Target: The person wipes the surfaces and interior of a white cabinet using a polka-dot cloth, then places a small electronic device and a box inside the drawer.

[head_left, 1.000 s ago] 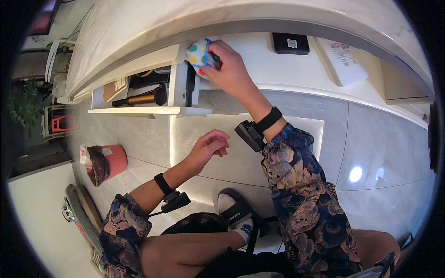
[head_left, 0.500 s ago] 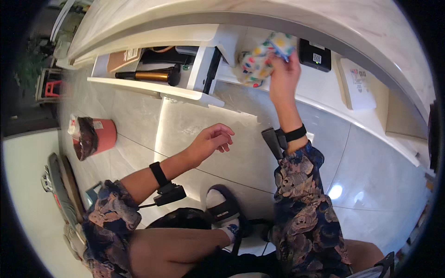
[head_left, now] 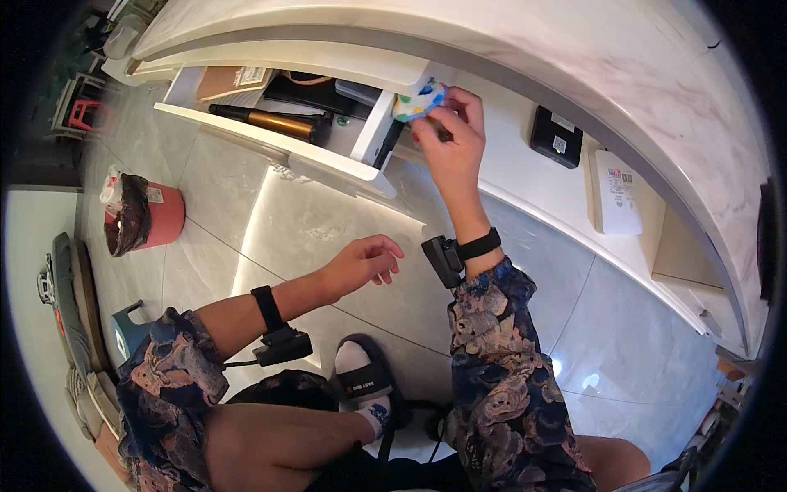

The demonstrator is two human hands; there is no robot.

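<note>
My right hand point(head_left: 453, 135) pinches a white cloth point(head_left: 418, 103) with a colourful print, bunched up between thumb and fingers. It is at the right end of a pulled-out white drawer point(head_left: 275, 148), by the drawer's side wall; part of the cloth is hidden behind my fingers. My left hand point(head_left: 365, 264) hangs in the air over the floor in front of the drawer, its fingers loosely bent and nothing in them. Inside the drawer lie a black and gold-brown cylinder point(head_left: 283, 125), a brown flat box point(head_left: 234, 80) and a dark flat case point(head_left: 316, 94).
Right of the drawer, a low white shelf point(head_left: 516, 193) carries a black box point(head_left: 557, 137) and a white flat box point(head_left: 615, 193). A marbled countertop point(head_left: 525, 49) overhangs it. A red bin point(head_left: 166, 215) with a dark liner stands on the tiled floor at left.
My right hand has carried the printed cloth left, from over the shelf to the drawer's right end. The cloth looks more bunched. My head view has shifted; the left hand stays empty.
</note>
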